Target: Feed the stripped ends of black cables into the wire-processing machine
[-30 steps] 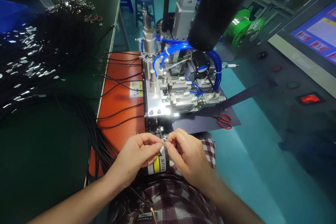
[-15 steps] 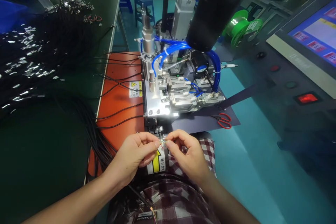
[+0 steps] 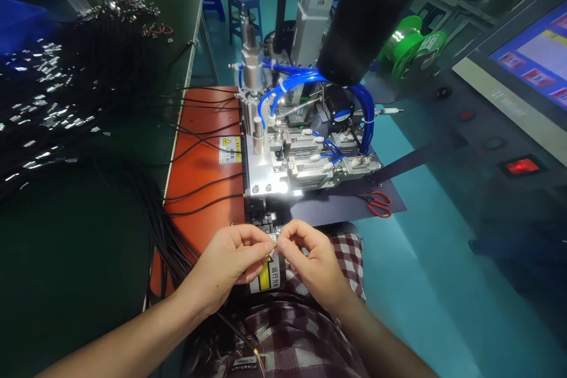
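Observation:
My left hand (image 3: 234,255) and my right hand (image 3: 313,261) meet fingertip to fingertip in front of the machine. Each is closed in a pinch. Between them show short thin coloured wires (image 3: 275,244), mostly covered by the fingers. Just beneath the hands is a white label with a yellow arrow (image 3: 264,277). The machine's small black holders (image 3: 266,218) are right beyond the fingertips. Over my lap runs a black cable (image 3: 237,329) whose end fans out into thin coloured wires.
A metal machine (image 3: 305,159) with blue air hoses stands ahead, beside an orange plate (image 3: 204,153) crossed by black cables. Red-handled pliers (image 3: 380,204) lie on the dark plate at right. Bundled black cables (image 3: 155,224) cover the left bench. A control panel (image 3: 509,106) juts in from the right.
My fingertips have come closer together, and less of the thin wires shows between them. My right hand has shifted slightly left.

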Demonstrator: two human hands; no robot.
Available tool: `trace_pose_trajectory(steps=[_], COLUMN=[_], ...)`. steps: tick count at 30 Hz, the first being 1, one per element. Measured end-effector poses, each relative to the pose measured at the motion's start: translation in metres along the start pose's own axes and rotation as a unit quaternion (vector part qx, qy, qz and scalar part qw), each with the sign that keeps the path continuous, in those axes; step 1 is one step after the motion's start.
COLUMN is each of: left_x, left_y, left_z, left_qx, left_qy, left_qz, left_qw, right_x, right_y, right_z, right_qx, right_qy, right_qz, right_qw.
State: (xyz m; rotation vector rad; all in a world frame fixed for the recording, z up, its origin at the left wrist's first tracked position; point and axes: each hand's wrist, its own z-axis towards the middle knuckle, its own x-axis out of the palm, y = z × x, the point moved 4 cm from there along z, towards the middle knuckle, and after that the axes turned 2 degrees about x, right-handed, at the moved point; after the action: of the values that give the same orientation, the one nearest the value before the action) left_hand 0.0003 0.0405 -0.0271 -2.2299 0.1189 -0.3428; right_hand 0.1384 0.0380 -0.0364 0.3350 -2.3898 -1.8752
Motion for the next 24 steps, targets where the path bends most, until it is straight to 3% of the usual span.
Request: trace_pose_trajectory(steps=[4, 11, 17, 20, 24], left_x=[-0.001, -0.001, -0.001, -0.002, -0.001], left_y=[0.0, -0.001, 0.0, -0.001, -0.004], left_z=[-0.001, -0.001, 0.0, -0.001, -0.004], left_qx=[-0.005, -0.001, -0.003, 0.03, 0.099], left_qy=[0.012, 0.011, 0.005, -0.007, -0.035], left_qz=[-0.014, -0.017, -0.003, 0.018, 0.034], left_qw=[1.0, 1.0, 1.0, 0.999, 0.994], right_x=[-0.002, -0.003, 0.0, 0.0, 0.001], right_y=[-0.004, 0.002, 0.012, 0.014, 0.003], right_z=[0.003, 0.001, -0.001, -0.002, 0.0], right_qx=[0.037, 0.002, -0.069, -0.097, -0.052], right_qy=[0.006, -0.024, -0.038, -0.043, -0.04], right_qz=[0.062, 0.006, -0.079, -0.109, -0.063], right_qw=[0.997, 1.0, 0.994, 0.988, 0.996])
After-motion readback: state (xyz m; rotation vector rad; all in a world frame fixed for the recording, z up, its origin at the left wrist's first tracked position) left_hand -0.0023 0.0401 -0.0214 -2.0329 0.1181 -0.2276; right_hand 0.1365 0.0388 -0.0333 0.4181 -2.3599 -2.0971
